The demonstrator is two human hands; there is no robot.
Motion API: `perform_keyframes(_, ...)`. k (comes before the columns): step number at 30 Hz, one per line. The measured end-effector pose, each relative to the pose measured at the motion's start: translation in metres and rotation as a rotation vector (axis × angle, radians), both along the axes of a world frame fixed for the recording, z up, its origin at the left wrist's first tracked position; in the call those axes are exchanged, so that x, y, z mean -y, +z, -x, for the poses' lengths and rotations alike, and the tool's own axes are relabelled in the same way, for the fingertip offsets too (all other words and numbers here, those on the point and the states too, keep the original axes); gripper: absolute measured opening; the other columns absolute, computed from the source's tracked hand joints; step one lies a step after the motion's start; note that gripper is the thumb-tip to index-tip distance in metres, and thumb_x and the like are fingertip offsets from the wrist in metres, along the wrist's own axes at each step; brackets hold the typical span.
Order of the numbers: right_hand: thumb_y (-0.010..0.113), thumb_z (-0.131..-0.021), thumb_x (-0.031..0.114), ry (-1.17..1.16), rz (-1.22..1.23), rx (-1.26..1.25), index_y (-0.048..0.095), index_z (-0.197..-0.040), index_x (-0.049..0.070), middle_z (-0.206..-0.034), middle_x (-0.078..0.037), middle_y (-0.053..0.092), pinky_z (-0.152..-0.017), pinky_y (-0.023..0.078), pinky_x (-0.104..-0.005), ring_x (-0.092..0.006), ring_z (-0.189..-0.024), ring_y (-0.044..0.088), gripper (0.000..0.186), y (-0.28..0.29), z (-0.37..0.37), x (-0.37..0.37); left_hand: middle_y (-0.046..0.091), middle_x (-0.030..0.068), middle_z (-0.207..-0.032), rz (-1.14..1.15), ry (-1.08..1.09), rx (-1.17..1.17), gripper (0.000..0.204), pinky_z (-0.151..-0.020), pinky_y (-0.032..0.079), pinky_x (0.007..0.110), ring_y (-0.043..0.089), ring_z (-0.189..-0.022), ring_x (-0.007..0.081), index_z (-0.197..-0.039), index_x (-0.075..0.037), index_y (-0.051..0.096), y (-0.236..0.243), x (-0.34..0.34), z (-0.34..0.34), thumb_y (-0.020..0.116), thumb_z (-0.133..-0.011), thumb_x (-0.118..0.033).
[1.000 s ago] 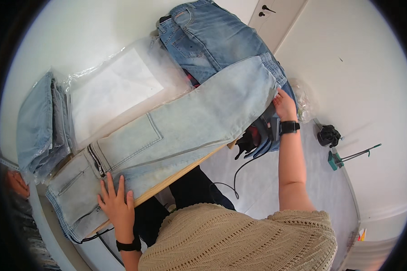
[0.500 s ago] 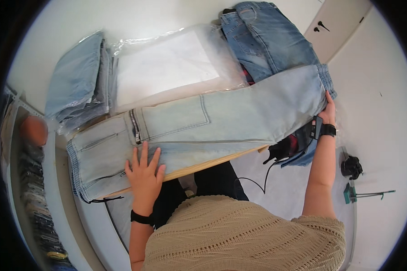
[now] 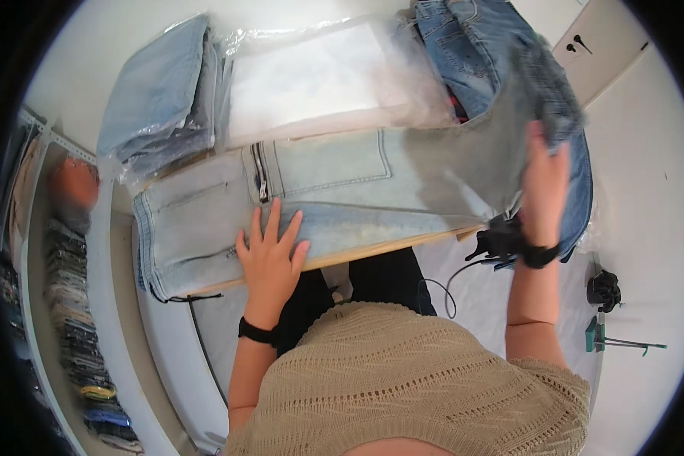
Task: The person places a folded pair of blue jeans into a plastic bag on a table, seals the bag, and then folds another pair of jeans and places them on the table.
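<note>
Your left hand [image 3: 270,254] is resting palm down with its fingers spread, pressing the pale denim trousers [image 3: 327,163] just below the dark zip [image 3: 261,171]. Your right hand [image 3: 546,186] is touching the gathered end [image 3: 558,99] of the cloth; blur is hiding its fingers, so I cannot tell whether they are pinching.

The trousers are lying lengthwise along the near edge of the table [image 3: 387,247], with the black drawcord [image 3: 182,299] hanging near the near left corner.

What is changing is the right end: half a second ago it was lying stretched out, and now it is rising and bending, throwing a shadow over the leg. Your left hand is keeping its place by the zip. For the work, I judge that the left part is staying anchored and flat while the right part is losing its smooth lay and creasing beside your wrist.
</note>
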State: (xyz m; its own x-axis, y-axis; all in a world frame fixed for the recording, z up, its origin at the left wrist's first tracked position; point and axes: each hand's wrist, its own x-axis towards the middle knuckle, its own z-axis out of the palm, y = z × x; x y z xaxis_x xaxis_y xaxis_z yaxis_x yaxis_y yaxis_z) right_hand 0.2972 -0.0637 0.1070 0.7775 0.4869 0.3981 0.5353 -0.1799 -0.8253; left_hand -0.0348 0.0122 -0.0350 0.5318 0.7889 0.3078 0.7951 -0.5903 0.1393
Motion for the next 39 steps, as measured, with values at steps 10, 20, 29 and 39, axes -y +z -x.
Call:
perform_keyframes(10,0.069,-0.071,0.010,0.723,0.466,0.631,0.030,-0.139,0.009,-0.139,-0.015,0.039,-0.105,0.028,-0.0470,-0.0293,-0.130,0.035,0.078,-0.136,0.129,-0.023,0.036,0.0064,-0.143,-0.065,-0.024,0.003,0.041,-0.099,0.024,0.056,0.034,-0.128,0.0334,-0.127,-0.023,0.053,0.000,-0.002,0.001,0.052,-0.087,-0.036)
perform_keyframes(20,0.068,-0.074,0.011,0.774,0.484,0.679,0.032,-0.139,0.011,-0.140,-0.012,0.038,-0.105,0.028,-0.0472,-0.0295,-0.130,0.035,0.074,-0.133,0.134,-0.030,0.035,0.0055,-0.144,-0.088,-0.016,0.005,0.042,-0.098,0.025,0.057,0.034,-0.127,0.0331,-0.127,-0.024,0.053,0.000,-0.003,0.003,0.052,-0.087,-0.037)
perform_keyframes(29,0.070,-0.073,0.019,0.773,0.478,0.705,0.035,-0.138,0.012,-0.140,-0.011,0.038,-0.104,0.028,-0.0470,-0.0279,-0.130,0.036,0.074,-0.134,0.146,-0.028,0.036,0.0055,-0.143,-0.064,-0.023,0.031,0.040,-0.097,0.026,0.056,0.035,-0.127,0.0329,-0.123,-0.023,0.055,-0.001,-0.003,0.002,0.054,-0.086,-0.037)
perform_keyframes(39,0.071,-0.071,0.019,0.702,0.420,0.703,0.037,-0.136,0.012,-0.137,-0.011,0.042,-0.102,0.032,-0.0452,-0.0275,-0.126,0.041,0.074,-0.135,0.150,-0.030,0.038,0.0052,-0.141,-0.112,-0.029,0.046,0.041,-0.097,0.026,0.056,0.036,-0.125,0.0323,-0.122,-0.023,0.056,-0.005,-0.004,0.003,0.057,-0.084,-0.038)
